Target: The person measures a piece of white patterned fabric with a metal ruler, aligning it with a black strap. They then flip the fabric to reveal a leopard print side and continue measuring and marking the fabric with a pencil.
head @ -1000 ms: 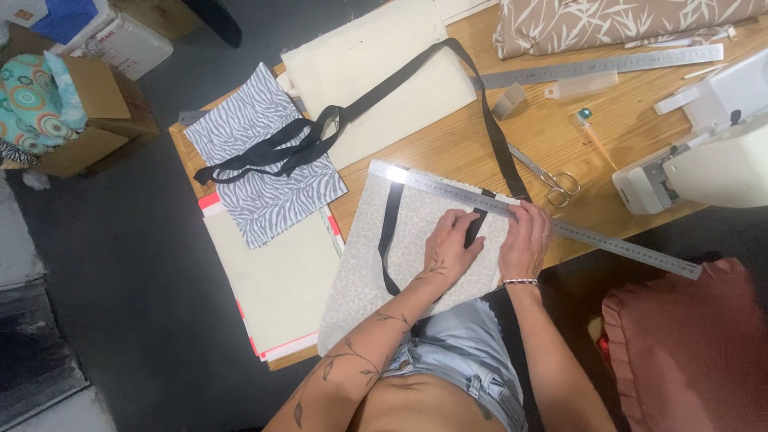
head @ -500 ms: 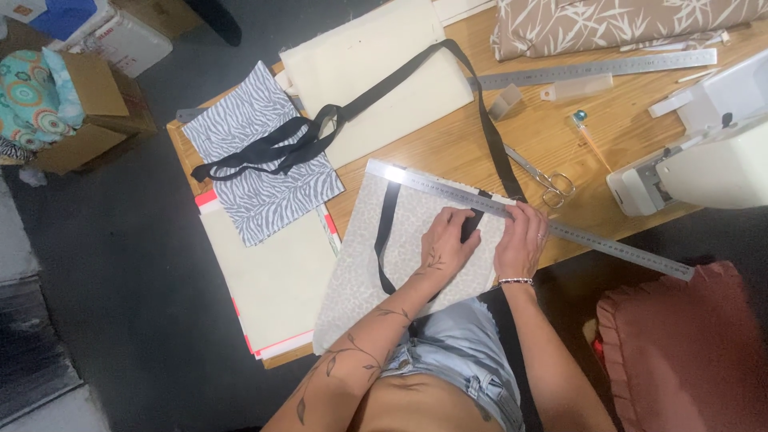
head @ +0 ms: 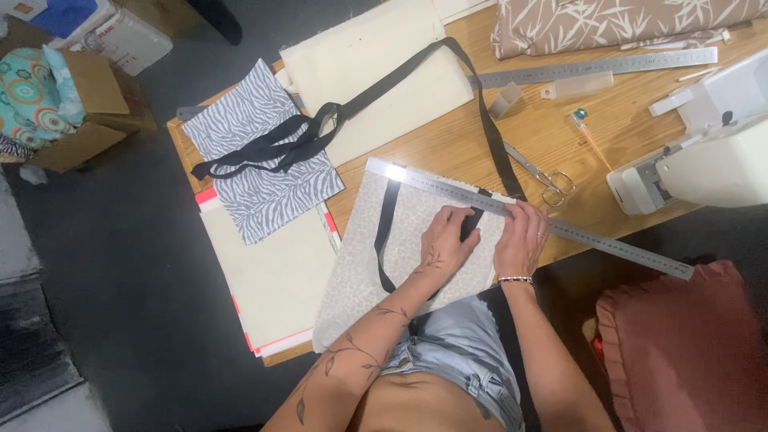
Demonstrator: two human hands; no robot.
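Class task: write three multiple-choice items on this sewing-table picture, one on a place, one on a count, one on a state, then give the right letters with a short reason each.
1. Where do the scissors lie?
A. on the wooden table beyond the long ruler
B. on the zebra-print fabric
C. on the floor

2. How many metal rulers are in view?
A. one
B. two
C. four

3. What are the two hands doing?
A. lifted in the air
B. holding the scissors
C. pressing down by the black strap at the ruler's edge

Answers: 1 A, the scissors rest on bare wood past the long ruler. 2 B, a second ruler lies farther back. 3 C, left hand and right hand lie flat on the speckled fabric beside the black strap.
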